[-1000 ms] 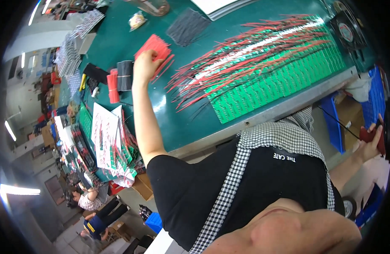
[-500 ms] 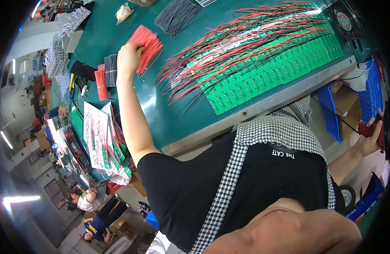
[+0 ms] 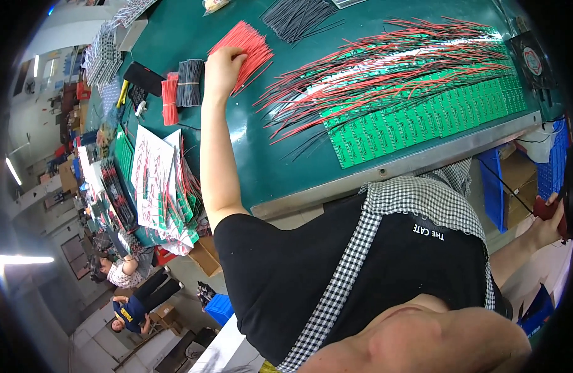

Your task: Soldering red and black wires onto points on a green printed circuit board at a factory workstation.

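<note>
My left hand (image 3: 224,71) rests at the near left side of a loose pile of red wires (image 3: 252,45) on the green table. Its fingers are curled in and closed on wires at the edge of the pile; the fingertips are partly hidden. At the far right edge, below the tabletop, my right hand (image 3: 549,227) grips a dark red object (image 3: 543,209), whose kind I cannot make out. To the right of the red pile, green circuit boards (image 3: 386,138) lie in rows, with red and black wires (image 3: 367,81) spread across them.
Banded bundles of red wires (image 3: 169,102) and black wires (image 3: 189,87) lie left of my arm. Loose black wires (image 3: 299,18) are farther back. A small fan (image 3: 532,61) stands at the right. A metal strip (image 3: 386,171) edges the table. Two people are at the lower left.
The whole view has shifted, so the table's things sit farther right in the picture. My left hand stays at the red wire pile, and my right hand still grips the dark red object.
</note>
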A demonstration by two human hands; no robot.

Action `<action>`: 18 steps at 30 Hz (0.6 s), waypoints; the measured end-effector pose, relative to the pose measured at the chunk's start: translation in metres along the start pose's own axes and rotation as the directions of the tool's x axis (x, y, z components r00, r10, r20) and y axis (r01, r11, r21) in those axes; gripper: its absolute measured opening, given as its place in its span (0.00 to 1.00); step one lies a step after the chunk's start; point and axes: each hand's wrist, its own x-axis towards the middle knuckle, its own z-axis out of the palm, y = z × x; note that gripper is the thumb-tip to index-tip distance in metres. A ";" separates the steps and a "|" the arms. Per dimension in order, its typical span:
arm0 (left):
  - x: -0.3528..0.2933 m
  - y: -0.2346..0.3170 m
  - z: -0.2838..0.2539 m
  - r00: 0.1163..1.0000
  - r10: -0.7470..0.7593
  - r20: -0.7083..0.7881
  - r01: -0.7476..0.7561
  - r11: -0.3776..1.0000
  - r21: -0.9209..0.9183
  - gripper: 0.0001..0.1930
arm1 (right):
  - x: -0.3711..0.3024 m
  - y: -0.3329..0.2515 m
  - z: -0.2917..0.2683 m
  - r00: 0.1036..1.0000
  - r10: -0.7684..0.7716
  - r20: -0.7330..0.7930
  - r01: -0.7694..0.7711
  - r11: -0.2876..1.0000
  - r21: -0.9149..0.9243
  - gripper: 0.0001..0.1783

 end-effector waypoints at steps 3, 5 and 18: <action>-0.003 0.003 0.002 0.999 0.007 0.032 -0.008 1.000 0.025 0.09 | 0.000 -0.003 0.004 1.000 0.012 0.006 -0.013 1.000 0.014 0.11; -0.001 0.002 0.004 0.999 0.006 0.053 -0.008 1.000 0.024 0.10 | -0.001 -0.005 0.007 1.000 0.022 0.007 -0.022 1.000 0.018 0.11; 0.011 -0.007 -0.007 0.997 0.036 0.068 -0.038 0.999 0.020 0.10 | -0.002 -0.008 0.010 0.998 0.001 0.056 0.003 0.997 -0.071 0.08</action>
